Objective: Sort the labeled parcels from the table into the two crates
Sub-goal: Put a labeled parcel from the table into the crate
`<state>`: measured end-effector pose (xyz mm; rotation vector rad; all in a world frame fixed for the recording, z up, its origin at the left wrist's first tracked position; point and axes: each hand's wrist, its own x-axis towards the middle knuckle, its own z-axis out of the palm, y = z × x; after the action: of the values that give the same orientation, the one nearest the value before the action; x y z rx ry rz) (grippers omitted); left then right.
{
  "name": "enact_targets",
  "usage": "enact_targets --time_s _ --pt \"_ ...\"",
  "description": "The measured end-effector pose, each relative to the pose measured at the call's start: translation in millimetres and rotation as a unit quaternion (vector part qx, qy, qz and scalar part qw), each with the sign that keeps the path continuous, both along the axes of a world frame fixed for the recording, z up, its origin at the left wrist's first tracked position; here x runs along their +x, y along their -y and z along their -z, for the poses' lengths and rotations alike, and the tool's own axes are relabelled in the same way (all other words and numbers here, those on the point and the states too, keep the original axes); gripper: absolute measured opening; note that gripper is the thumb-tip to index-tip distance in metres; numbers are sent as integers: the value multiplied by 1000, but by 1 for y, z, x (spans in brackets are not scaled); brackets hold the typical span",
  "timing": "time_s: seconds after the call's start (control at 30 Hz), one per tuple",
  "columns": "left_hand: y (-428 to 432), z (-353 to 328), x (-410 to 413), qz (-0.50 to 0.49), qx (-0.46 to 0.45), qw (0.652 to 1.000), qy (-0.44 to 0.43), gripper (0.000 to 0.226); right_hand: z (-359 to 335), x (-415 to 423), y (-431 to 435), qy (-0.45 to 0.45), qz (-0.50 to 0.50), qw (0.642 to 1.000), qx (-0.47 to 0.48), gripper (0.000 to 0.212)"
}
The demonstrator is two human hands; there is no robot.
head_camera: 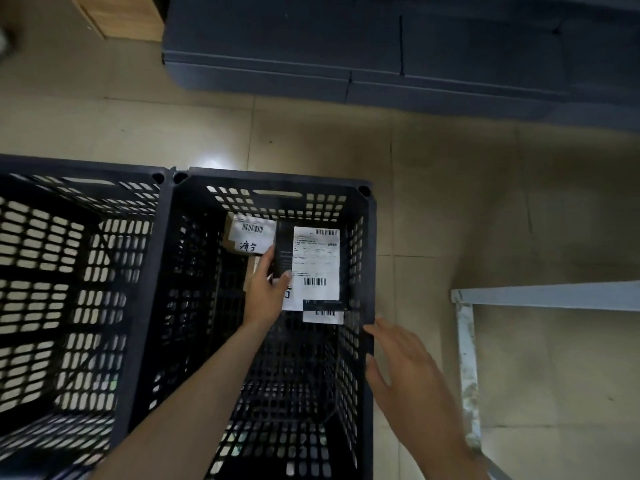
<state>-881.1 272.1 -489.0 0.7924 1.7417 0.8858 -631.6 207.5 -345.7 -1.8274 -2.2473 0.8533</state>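
Note:
Two black slatted crates stand side by side on the floor. My left hand (266, 289) reaches down into the right crate (367, 258) and grips the left edge of a black parcel with a white shipping label (311, 261). A brown box with a barcode label (247, 233) lies at the far end of that crate, and another labelled black parcel (323, 315) lies just below the held one. My right hand (405, 368) hovers with fingers spread by the crate's right rim, holding nothing. The left crate (142, 258) looks empty in the part I can see.
A grey metal table frame (467, 341) stands to the right of the crates. A dark grey cabinet or sofa base (381, 57) runs along the back, and a wooden box (114, 15) sits at the top left. Beige floor tiles lie between them.

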Motion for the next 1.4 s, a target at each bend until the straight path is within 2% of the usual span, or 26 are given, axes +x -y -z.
enact_targets --time_s 0.1,0.2,0.3,0.43,0.53,0.77,0.97,1.1,1.17,1.27,1.4 --pt "4 10 3 84 -28 996 -27 103 2 0 1 -1 10 1000 -10 45" --pt "3 20 -1 164 -49 981 -96 147 3 -1 1 -2 14 1000 -12 44" --pt "-5 18 -5 237 -61 954 -173 166 4 0 -1 -6 14 1000 -12 43" --pt "-16 10 -12 334 -92 904 -251 175 5 0 -3 -11 13 1000 -19 39" --pt "-20 1 -12 356 -105 889 -269 173 4 1 -6 -12 9 1000 -21 37" --pt "-15 -2 -13 338 -84 900 -262 166 4 1 -8 -7 1 1000 -16 35" --pt "-2 -14 -6 319 -90 901 -278 142 4 2 -6 24 -18 999 -11 38" --pt "19 -55 -2 334 -126 873 -331 123 -3 5 -7 41 -21 998 -35 45" --pt "34 -87 -4 371 -143 838 -373 107 -18 7 -8 46 -24 998 -42 45" --pt "60 -139 -10 419 -115 781 -448 86 -53 8 -8 50 -26 998 -37 44" --pt "88 -213 -14 430 -103 766 -467 70 -104 3 4 49 -40 998 -14 40"
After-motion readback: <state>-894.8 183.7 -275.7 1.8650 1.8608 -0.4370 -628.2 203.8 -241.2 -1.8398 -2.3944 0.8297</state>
